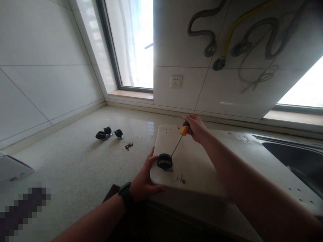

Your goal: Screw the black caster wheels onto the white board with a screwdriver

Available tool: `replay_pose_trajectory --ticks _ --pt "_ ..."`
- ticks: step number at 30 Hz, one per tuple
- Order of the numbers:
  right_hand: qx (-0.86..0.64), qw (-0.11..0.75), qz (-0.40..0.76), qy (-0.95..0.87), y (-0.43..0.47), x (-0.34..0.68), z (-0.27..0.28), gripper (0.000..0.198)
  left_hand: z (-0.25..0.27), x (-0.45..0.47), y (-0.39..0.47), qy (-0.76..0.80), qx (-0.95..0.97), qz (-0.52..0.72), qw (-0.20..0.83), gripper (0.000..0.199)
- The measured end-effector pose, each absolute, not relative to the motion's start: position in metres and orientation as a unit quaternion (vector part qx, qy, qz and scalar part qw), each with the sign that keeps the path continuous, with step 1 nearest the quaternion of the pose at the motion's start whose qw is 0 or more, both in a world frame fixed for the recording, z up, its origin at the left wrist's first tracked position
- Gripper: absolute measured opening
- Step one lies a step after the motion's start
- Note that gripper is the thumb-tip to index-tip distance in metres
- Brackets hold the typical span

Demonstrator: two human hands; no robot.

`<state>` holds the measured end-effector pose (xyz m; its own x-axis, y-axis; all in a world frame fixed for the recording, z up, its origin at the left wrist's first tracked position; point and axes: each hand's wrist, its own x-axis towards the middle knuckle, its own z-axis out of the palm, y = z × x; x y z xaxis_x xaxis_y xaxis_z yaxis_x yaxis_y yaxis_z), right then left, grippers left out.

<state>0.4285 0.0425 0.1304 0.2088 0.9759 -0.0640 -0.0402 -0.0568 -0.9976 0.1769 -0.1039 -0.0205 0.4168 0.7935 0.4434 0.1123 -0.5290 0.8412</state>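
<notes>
The right hand (199, 129) closes its fingers around the yellow-and-black handle of a screwdriver (177, 145), whose shaft slants down to the far side of a black wheel (165, 161); the tip probably meets a screw there, though the wheel hides it; the wheel stands near the left end of a white board (199, 161); the left hand (141, 181) spreads, fingers and thumb apart, around the board's near-left corner; three loose wheels (101, 135) lie on the speckled counter (75, 164), near some small screws (129, 146).
</notes>
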Motion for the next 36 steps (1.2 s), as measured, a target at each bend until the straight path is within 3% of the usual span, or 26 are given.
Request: replay_pose_trajectory --ticks 7,18,26,32,36 --pt "-0.474 0.628 0.417 -0.454 0.056 0.423 0.104 0.056 -0.023 0.176 -0.102 0.289 0.727 0.459 0.421 0.111" --pt "-0.417 0.649 0.394 -0.500 0.058 0.407 0.097 0.040 -0.019 0.180 -0.103 0.290 0.715 0.463 0.436 0.109" --pt "-0.413 0.672 0.370 -0.491 0.077 0.401 0.099 0.039 -0.014 0.182 -0.105 0.301 0.709 0.465 0.437 0.104" --pt "-0.413 0.639 0.391 -0.518 0.078 0.393 0.097 0.036 -0.014 0.183 -0.102 0.308 0.711 0.464 0.430 0.105" --pt "-0.409 0.671 0.363 -0.500 0.081 0.396 0.103 0.033 -0.013 0.183 -0.102 0.316 0.703 0.461 0.440 0.100"
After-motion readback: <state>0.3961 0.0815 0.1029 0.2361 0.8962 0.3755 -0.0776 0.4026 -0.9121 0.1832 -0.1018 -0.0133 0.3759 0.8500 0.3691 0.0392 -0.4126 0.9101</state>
